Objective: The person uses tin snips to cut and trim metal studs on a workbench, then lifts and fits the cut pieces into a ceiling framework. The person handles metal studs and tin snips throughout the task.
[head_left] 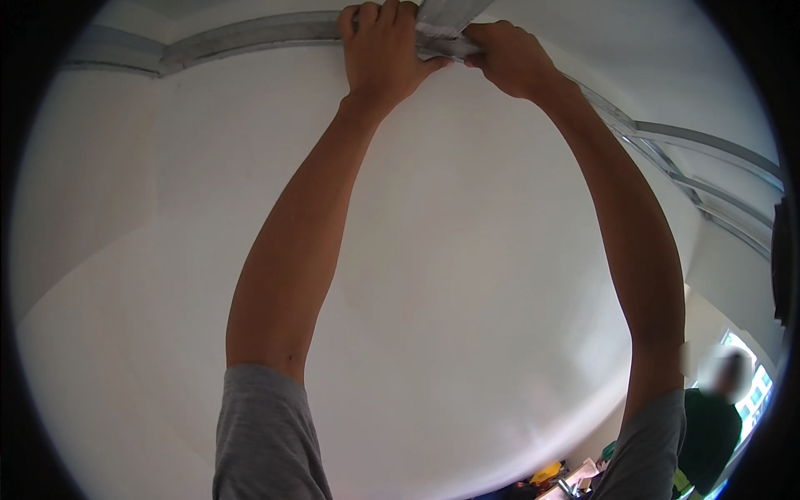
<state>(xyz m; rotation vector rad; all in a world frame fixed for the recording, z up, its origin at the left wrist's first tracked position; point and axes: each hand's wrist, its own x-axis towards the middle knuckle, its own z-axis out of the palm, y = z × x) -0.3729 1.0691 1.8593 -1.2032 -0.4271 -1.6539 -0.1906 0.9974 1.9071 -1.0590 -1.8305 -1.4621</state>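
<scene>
Both my arms reach up to a grey metal track (258, 35) that runs along the top of the white wall. My left hand (379, 52) is hooked over this track, its fingers curled across the top and its thumb stretched along the lower edge. A second metal channel (454, 15) meets the track between my hands and extends toward the ceiling side. My right hand (510, 62) grips at this joint, just right of the channel. Its fingers are bent, and their tips are partly hidden behind the metal.
A white wall (467, 250) fills most of the view. More metal ceiling framing (708, 133) runs along the right. At lower right a person in a dark green top (712, 437) stands by a bright window (757, 392). Assorted items, one a yellow object (547, 473), lie low down.
</scene>
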